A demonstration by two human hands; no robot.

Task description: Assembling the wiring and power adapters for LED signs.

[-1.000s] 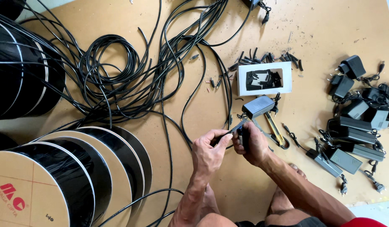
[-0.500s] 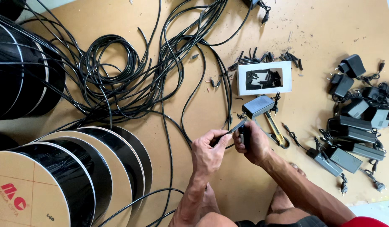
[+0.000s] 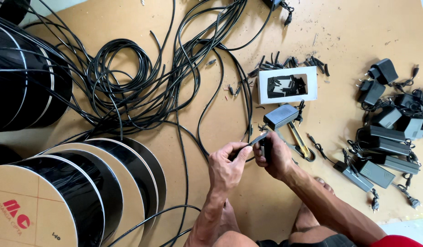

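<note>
Cable end: a thin black cable end is held between both hands, low in the middle of the view, above the brown board floor.
Left hand: the left hand is closed around the cable end, thumb and fingers pinching it.
Right hand: the right hand is closed on a small dark tool that meets the cable end; what kind of tool it is cannot be told.
Hands together: the two hands are close, almost touching, joined by the cable end.
Adapter: a grey power adapter lies just above the right hand.
Yellow tool: a tool with yellow handles lies just beside the right hand, partly under the adapter.
White box: a shallow white box with black pieces inside lies above the adapter; more black pieces are scattered around it.
Adapter pile: many black and grey adapters lie at the right, well apart from the hands.
Loose cable: a big tangle of black cable covers the floor at the upper left.
Reels: large cable reels stand at the lower left, and other black reels at the left edge.
</note>
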